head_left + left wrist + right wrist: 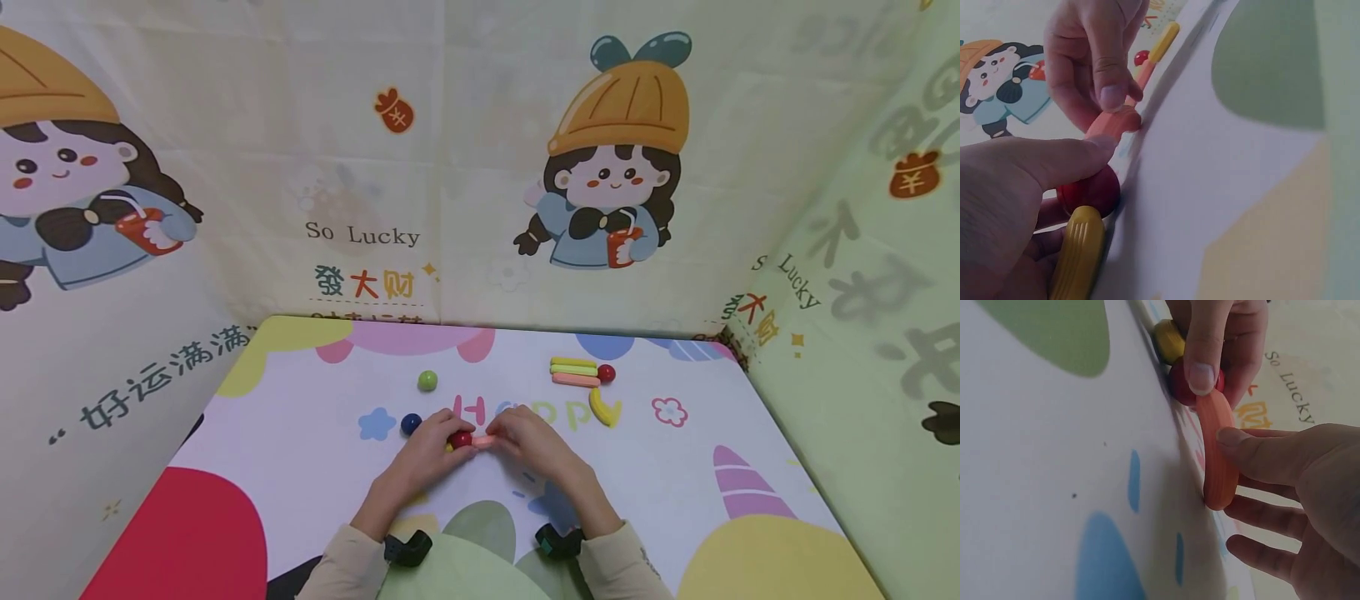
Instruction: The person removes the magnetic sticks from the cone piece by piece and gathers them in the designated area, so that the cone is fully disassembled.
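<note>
Beige sleeves (348,562) lead to the left hand (427,454) and right hand (536,446), each pinching the ridged pink stick (1215,469) over the table (315,467), beside the red ball (1094,189). Likely light, rigid, slightly slippery; grip at mid-length.

The person's arms (378,504) reach forward and in. The left hand (429,450) pinches with its thumb (1063,156). Close by, the right hand (534,440) pinches too, its last fingers (1266,557) spread apart.
</note>
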Motion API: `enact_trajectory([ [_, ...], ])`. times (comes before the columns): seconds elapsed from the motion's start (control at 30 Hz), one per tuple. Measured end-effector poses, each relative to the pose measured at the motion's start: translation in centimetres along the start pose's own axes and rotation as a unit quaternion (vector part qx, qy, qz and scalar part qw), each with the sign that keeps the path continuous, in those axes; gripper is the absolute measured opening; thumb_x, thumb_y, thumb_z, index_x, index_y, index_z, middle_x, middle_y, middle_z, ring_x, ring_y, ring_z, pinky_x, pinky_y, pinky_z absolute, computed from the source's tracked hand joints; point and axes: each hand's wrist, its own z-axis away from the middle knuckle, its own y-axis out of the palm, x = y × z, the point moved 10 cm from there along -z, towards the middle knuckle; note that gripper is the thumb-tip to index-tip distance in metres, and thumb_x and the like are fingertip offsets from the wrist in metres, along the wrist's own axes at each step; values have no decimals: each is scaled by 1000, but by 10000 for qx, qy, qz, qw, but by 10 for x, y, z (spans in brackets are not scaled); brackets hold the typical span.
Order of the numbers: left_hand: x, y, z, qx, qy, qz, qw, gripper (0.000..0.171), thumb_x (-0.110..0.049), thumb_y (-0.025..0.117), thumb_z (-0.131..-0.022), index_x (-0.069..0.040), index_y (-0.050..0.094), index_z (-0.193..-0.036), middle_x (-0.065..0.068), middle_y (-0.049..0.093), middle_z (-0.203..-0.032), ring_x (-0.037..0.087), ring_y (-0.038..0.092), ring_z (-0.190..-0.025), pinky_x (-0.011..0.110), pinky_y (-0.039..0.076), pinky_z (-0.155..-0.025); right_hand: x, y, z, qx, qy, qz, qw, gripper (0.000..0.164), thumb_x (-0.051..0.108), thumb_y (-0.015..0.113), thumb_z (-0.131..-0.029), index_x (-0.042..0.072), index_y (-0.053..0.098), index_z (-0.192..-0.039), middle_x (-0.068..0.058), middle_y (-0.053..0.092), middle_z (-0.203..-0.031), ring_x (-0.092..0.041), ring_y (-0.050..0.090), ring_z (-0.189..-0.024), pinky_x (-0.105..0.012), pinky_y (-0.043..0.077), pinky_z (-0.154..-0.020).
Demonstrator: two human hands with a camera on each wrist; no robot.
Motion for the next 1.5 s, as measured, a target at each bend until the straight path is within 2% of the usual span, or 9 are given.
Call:
enact_trajectory([
  [0.2,0,1,0,268,109,-39,9996,38,-30,73,-92,-17,68,-126,-5,59,-105,9,51,-92,24,49,-80,4,7,0,219,-279,356,9987,24,22,74,-90,15,76,-113,2,69,-108,-15,57,-102,-34,51,-92],
  [0.4,1,1,0,290,84,-46,9995,38,-30,72,-92,-17,68,-127,-5,60,-108,9,52,-94,26,51,-83,3,11,0,284,-243,407,9985,21,23,76,-89,17,78,-109,3,65,-104,-13,53,-99,-30,50,-88],
  [0.53,2,2,-1,269,74,-62,9996,38,-31,72,-92,-16,68,-127,-4,61,-108,9,52,-94,27,52,-84,-1,11,0,305,-41,442,9985,19,24,77,-88,17,78,-105,4,64,-101,-12,53,-96,-30,50,-86],
  [0.77,3,2,-1,269,20,-66,9996,38,-30,71,-93,-16,68,-127,-4,61,-108,10,53,-95,28,53,-85,-15,7,4,324,669,431,9963,24,27,78,-87,17,75,-109,3,63,-103,-10,53,-93,-31,54,-85],
  [1.0,3,2,-2,250,-39,-31,9997,38,-30,72,-92,-17,68,-128,-3,60,-108,11,53,-96,29,54,-85,-12,4,5,334,587,293,9973,24,23,76,-88,13,75,-111,0,66,-103,-13,57,-95,-33,55,-86],
  [1.1,4,3,-2,271,-60,-38,9996,39,-31,72,-92,-17,67,-128,-3,61,-109,11,53,-97,29,54,-85,-14,3,5,284,673,266,9970,25,24,76,-89,12,75,-111,0,66,-102,-13,57,-93,-34,56,-86],
  [1.37,4,4,-3,258,-37,-54,9996,39,-31,71,-93,-16,67,-128,-3,61,-109,11,53,-97,30,54,-86,-37,-5,7,-114,1296,285,9911,25,26,75,-90,12,75,-110,2,61,-91,-11,53,-83,-32,55,-82],
  [1.5,3,4,-2,256,-18,-65,9997,38,-29,72,-92,-15,68,-127,-2,61,-108,11,53,-97,30,54,-85,-52,-14,11,-339,1691,234,9847,27,29,75,-90,11,74,-110,2,61,-90,-12,53,-81,-30,55,-80],
])
